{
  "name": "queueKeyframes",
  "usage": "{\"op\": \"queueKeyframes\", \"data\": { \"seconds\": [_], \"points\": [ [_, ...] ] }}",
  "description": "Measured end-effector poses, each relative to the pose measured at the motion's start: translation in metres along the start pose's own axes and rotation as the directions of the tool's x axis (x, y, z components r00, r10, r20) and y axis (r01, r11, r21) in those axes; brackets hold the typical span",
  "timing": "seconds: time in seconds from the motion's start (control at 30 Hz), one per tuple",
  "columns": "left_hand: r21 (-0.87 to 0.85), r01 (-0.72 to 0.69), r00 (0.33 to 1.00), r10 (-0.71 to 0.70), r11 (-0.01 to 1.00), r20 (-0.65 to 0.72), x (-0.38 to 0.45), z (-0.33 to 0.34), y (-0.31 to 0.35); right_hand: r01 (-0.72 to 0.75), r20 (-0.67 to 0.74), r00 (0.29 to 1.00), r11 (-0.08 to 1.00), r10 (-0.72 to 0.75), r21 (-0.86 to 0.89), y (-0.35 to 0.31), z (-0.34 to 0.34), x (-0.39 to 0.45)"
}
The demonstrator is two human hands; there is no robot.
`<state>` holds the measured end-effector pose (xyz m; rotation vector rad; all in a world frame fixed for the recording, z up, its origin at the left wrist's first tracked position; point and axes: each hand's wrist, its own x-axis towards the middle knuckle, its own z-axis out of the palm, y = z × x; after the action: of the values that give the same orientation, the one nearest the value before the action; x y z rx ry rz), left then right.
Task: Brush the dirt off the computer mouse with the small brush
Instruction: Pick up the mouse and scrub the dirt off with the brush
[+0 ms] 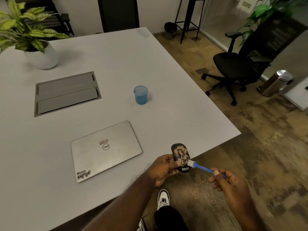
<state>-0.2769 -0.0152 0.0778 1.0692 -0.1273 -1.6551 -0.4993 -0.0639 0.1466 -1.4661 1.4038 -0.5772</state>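
Grey table [150,64] edge, floor below. Left hand [164,170] grips dirty mouse [180,157] held off the table; right hand [228,182] pinches brush [202,167], bristles touching. Suggest short outward strokes (grit falls floorward).

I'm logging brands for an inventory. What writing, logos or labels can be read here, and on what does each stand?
"DELL": round logo, seen upside down, on the lid of the closed laptop.
"WMN": sticker at the laptop's near left corner; the small line above it is too blurred to read.
"Lenovo": label on the near end of the mouse, held in the left hand.
Small sticker above the Dell logo: too small to read.
Sign on the glass wall: blurred.
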Motion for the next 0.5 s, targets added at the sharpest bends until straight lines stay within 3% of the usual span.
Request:
{"op": "queueKeyframes", "data": {
  "seconds": [0.5],
  "points": [
    [0.047, -0.011, 0.999, 0.013, 0.999, -0.03, 0.012, 0.058, -0.02, 0.217, 0.09, 0.976, 0.885, -0.198, -0.412, -0.023, -0.048, 0.008]
  ]
}}
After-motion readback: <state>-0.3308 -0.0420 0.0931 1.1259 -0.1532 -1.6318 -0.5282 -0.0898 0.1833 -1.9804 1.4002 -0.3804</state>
